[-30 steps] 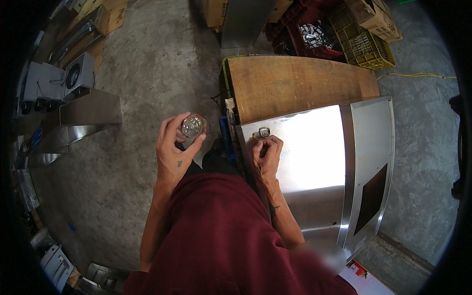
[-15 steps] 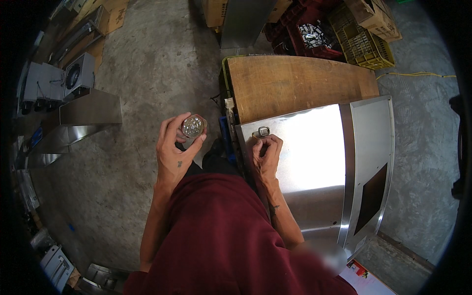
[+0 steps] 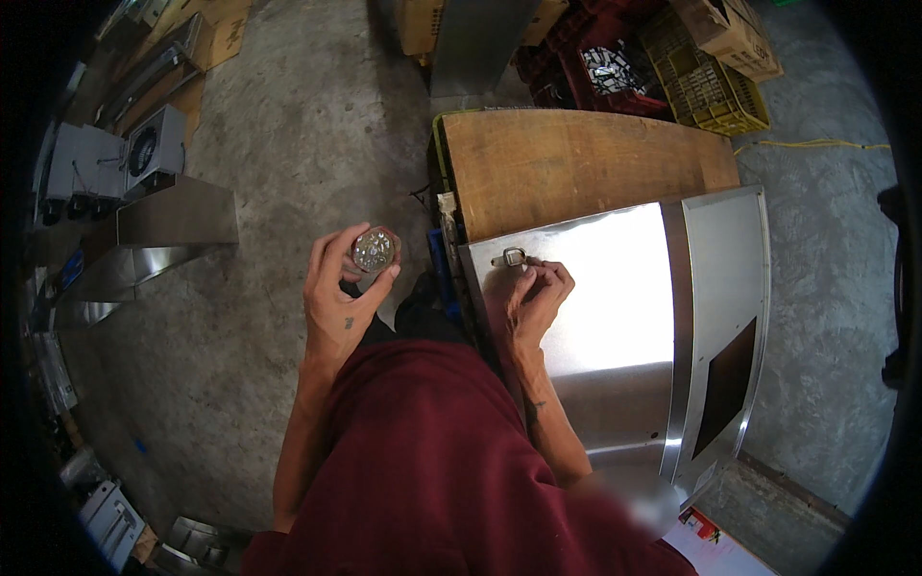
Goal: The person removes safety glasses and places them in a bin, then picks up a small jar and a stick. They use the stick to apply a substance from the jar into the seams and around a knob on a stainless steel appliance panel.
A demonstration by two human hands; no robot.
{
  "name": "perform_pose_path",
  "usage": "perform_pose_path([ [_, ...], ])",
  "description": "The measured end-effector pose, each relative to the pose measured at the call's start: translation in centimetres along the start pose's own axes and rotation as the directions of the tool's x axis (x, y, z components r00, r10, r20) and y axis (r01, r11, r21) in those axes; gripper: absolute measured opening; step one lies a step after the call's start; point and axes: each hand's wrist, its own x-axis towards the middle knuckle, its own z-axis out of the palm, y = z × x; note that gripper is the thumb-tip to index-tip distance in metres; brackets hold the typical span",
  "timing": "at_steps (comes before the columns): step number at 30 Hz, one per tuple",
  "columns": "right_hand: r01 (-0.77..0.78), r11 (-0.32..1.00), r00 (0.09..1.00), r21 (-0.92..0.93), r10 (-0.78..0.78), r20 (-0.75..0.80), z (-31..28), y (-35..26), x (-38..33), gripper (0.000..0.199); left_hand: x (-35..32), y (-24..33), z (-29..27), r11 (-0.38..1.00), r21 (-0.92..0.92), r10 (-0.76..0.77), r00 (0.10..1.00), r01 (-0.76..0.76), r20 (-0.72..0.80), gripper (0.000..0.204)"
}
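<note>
My left hand is closed around a small round tub with a reddish rim, full of small shiny metal pieces, too small to name for certain. It is held up over the floor, left of the bench. On the stainless steel housing, near its left edge, sits a small metal fitting with a squarish loop. My right hand is at this fitting, thumb and fingers pinched together just at its lower right side. Whatever lies between those fingertips is too small to make out.
The housing rests on a wooden bench top and has a dark rectangular opening on its right. Behind stand a red crate, a yellow crate and a cardboard box. Steel hood parts lie at left.
My right hand has shifted slightly right and turned, its fingertips moving from below the fitting to its lower right side. The left hand holds the tub almost unmoved.
</note>
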Motion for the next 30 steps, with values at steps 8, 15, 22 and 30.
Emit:
perform_pose_path([
  [8, -0.016, 1.000, 1.000, -0.007, 0.016, 0.010, 0.1, -0.8, 0.9, 0.012, 0.1, 0.4, 0.1, 1.000, 0.012, -0.007, 1.000, 0.007, 0.015, 0.060],
  [15, -0.167, 0.962, 0.980, 0.216, 0.185, -0.067, -0.4, -1.5, 0.7, 0.016, 0.2, 0.5, 0.2, 1.000, 0.010, -0.007, 1.000, 0.007, 0.021, 0.060],
  [22, -0.247, 0.913, 0.967, 0.326, 0.253, 0.025, -2.4, -5.6, 2.6, 0.018, 0.2, 0.6, 1.1, 1.000, 0.003, 0.020, 0.998, -0.021, 0.053, 0.062],
  [30, 0.229, 0.937, 0.950, 0.262, -0.274, 0.152, -3.6, -13.1, 5.7, 0.029, 0.0, 2.2, 2.3, 0.996, -0.063, 0.077, 0.989, -0.069, 0.125, 0.063],
])
